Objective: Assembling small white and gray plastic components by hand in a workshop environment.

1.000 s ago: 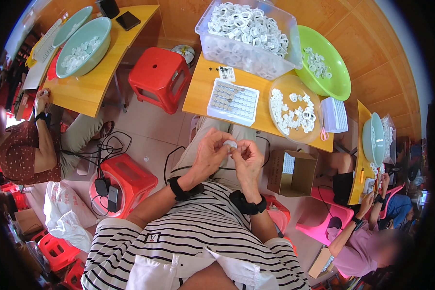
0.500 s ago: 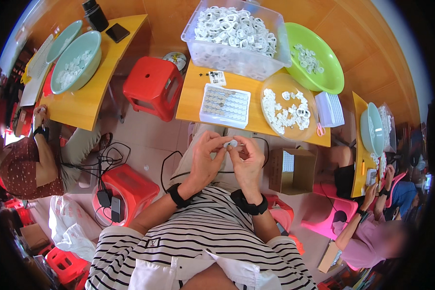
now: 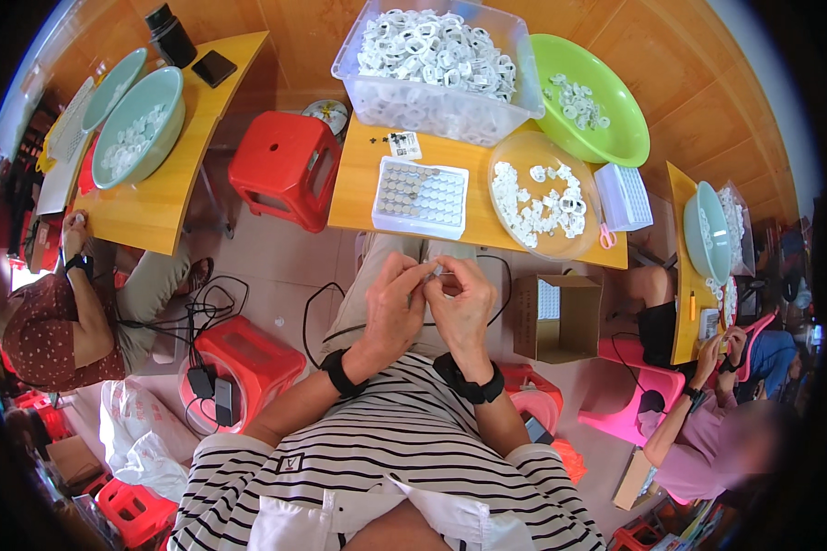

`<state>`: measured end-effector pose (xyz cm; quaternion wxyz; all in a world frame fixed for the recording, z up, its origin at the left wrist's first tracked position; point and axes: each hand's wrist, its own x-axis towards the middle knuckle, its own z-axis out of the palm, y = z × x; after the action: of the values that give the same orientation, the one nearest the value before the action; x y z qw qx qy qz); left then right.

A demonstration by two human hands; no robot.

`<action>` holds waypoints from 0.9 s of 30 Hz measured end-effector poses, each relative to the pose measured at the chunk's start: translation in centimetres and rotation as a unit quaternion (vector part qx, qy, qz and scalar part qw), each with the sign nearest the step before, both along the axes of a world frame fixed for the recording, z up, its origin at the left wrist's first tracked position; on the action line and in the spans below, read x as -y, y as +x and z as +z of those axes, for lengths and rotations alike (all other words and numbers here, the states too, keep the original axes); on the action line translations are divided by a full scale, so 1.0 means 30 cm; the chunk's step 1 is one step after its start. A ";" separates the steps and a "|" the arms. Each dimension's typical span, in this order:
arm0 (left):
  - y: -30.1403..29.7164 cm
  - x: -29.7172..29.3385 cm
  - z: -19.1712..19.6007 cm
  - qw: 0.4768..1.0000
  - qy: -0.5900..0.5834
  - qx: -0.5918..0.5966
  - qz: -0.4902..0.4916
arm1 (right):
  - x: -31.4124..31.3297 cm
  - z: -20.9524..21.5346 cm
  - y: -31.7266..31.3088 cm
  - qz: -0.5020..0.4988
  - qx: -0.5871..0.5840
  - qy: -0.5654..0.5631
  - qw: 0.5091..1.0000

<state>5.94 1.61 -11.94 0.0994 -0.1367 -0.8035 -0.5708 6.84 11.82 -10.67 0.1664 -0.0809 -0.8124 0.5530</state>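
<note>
Above my lap, just in front of the table edge, my two hands meet at the fingertips. A small white plastic piece [image 3: 437, 271] is pinched between them, mostly covered by the fingers. My left hand [image 3: 396, 301] is closed on its left side, and my right hand [image 3: 462, 308] is closed on its right side. On the table beyond them sits a white tray [image 3: 413, 227] with rows of small round pieces. To its right, a round clear tray [image 3: 503, 213] carries scattered white plastic parts.
A clear bin [image 3: 432, 112] heaped with white ring-shaped parts and a green basin [image 3: 629, 101] stand at the back of the table [image 3: 354, 188]. A red stool [image 3: 280, 165] is left of it, an open carton [image 3: 579, 331] right. Co-workers sit on both sides; black cables [image 3: 211, 298] cross the floor.
My fingertips have drawn closer around the small white piece, which shows less now. The table and its trays sit slightly higher and further left in the picture.
</note>
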 end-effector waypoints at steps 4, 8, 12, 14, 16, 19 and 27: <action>0.004 -0.004 0.000 1.000 -0.009 0.007 0.006 | -0.006 -0.021 -0.005 0.003 0.001 0.047 0.999; 0.003 -0.002 -0.006 1.000 0.011 0.021 -0.002 | 0.000 -0.022 -0.007 -0.001 0.011 0.043 0.999; -0.021 0.012 -0.021 0.993 0.084 0.087 -0.010 | 0.002 -0.028 -0.010 0.002 0.005 0.064 0.998; -0.040 0.030 -0.031 0.984 0.129 0.126 -0.013 | 0.011 -0.021 -0.012 0.000 -0.040 -0.062 0.997; -0.054 0.042 -0.045 0.966 0.203 0.154 -0.035 | 0.010 -0.027 -0.007 -0.002 -0.032 -0.108 0.994; -0.059 0.040 -0.015 0.956 0.236 0.162 -0.064 | -0.005 -0.007 0.001 -0.008 -0.032 -0.134 0.990; -0.089 0.013 0.019 0.964 0.222 0.130 -0.064 | -0.035 0.026 -0.006 -0.014 -0.085 0.036 0.996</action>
<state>3.25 1.21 -11.37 -0.0151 -0.0866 -0.6519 -0.7532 6.67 12.88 -9.88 0.2453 -0.0390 -0.8132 0.5262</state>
